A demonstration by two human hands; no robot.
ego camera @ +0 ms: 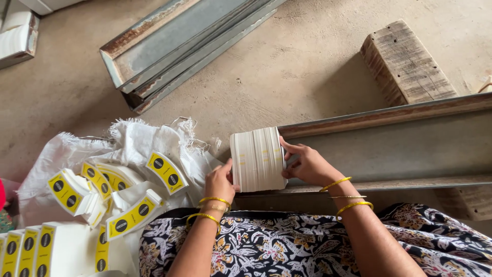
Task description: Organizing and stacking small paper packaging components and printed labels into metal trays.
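Fingers of both the left hand [220, 180] and right hand [306, 165] clasp a card stack [258, 159] (white, edge-on) at frame centre.

Soft, even daylight fills the scene, bright without glare. The wooden block [405, 64] casts a faint, diffuse shadow to its left on the concrete floor [287, 66]. Focus is sharp throughout, with slight wide-angle stretching toward the frame's edges.

— Where does the stack of cards [258, 159] sit?
— On the edge of the metal channel [400, 143], between the left hand [220, 180] and right hand [307, 165].
— And left of it?
— Bundles of labels [110, 197] on a woven sack [138, 141]. Behind lie metal frames [179, 46]; a wooden block [405, 64] lies behind the channel.
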